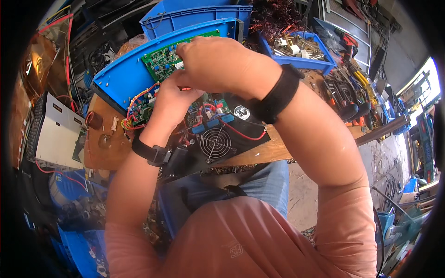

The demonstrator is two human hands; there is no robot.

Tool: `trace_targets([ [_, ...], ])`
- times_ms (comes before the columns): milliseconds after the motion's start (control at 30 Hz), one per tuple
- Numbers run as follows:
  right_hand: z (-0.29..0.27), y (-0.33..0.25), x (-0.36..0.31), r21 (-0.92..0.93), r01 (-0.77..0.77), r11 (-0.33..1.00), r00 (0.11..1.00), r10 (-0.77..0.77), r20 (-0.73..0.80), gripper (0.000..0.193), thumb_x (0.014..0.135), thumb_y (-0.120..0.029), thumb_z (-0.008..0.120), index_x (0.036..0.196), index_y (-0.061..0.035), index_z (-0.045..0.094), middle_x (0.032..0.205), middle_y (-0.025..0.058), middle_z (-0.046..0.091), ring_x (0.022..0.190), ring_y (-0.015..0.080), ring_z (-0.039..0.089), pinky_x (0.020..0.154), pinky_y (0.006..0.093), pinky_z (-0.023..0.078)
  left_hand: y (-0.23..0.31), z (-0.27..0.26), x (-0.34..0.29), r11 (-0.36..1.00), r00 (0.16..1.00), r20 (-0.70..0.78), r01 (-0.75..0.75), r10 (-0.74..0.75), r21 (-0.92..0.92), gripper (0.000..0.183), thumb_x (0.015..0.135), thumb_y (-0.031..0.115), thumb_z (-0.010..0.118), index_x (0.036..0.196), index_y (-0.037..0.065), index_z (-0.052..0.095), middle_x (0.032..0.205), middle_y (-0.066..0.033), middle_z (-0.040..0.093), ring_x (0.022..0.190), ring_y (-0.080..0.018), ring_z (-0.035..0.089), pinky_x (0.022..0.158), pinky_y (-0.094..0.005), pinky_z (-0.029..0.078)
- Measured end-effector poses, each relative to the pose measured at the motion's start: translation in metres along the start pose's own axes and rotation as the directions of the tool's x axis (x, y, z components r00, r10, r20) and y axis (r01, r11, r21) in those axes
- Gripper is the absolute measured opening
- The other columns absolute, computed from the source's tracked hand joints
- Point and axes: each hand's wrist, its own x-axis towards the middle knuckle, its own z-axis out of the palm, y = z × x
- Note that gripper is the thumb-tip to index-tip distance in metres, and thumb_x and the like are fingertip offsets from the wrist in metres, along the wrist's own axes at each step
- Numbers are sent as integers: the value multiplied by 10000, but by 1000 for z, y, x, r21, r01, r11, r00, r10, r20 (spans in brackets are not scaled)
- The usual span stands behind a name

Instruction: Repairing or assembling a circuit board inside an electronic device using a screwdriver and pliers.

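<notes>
1. Head view, upper centre of frame: green rectangular circuit board packed with small components (160, 61), in front of a bright blue flat panel with a dark edge (116, 76); can't tell if the two touch.
2. Right hand (211, 60): comes in from the right, overlaps the board's right part; fingers bent, tips hidden. Can't tell if it grips anything. Black wide wristband (282, 92) on that arm.
3. Left hand (171, 99): at the board's lower edge, just below the right hand, fingers curled; fingertips not clear, grip can't be told. Dark strap with buckle (150, 152) on the wrist.
4. Below the hands, centre: black flat panel (187, 163) with round metal wire fan grille (216, 143), blue blocky component (213, 123) and red insulated wire (250, 137) looping right.
5. All this sits on a brown wooden tabletop (104, 155).
6. Upper right: blue plastic bin (308, 64) of mixed metal parts. Farther right: jumbled hand tools (345, 95).
7. Left of frame: off-white box-shaped unit (59, 132). Upper centre: blue plastic crate (199, 17).
</notes>
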Motion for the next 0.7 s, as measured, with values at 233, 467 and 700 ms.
trace_targets([
  [233, -2, 5, -2, 5, 5, 1000, 989, -5, 145, 234, 697, -146, 645, 889, -37, 723, 903, 169, 699, 853, 309, 686, 731, 393, 547, 2, 6, -2, 999, 999, 29, 40, -39, -27, 348, 732, 109, 749, 1026, -20, 617, 890, -56, 635, 844, -127, 591, 799, -282, 468],
  [467, -9, -8, -5, -102, -18, 995, 992, 30, 119, 233, 705, -137, 639, 893, -23, 719, 914, 178, 698, 870, 312, 685, 752, 391, 546, -1, 4, -1, 991, 999, 35, 7, -12, 137, 395, 720, 131, 760, 1049, -30, 613, 955, -82, 660, 893, -138, 607, 794, -292, 475],
  [700, -11, -14, -6, -28, -71, 997, 990, 74, 124, 213, 740, -121, 625, 908, -33, 721, 924, 178, 697, 881, 310, 684, 758, 385, 545, 5, 10, -2, 996, 990, 138, -45, 34, 77, 393, 728, 182, 776, 1046, 0, 632, 963, -77, 680, 884, -132, 618, 770, -296, 483],
])
